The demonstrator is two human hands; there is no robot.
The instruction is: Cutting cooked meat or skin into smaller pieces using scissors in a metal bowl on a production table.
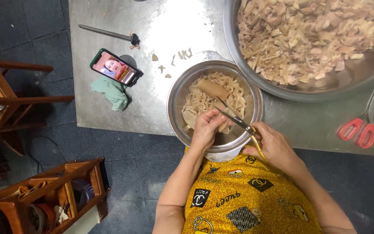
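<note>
Cutting in progress at frame centre: left hand (205, 128) pinches a pale strip (223, 126) over the small steel bowl (175, 93). Right hand (273, 145) grips yellow-handled scissors (238, 122), blades parted. Next, judged: closing the blades clear of the fingers.

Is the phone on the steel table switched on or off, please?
On: the phone, propped on a green cloth, shows a bright, colourful picture on its screen.
</note>
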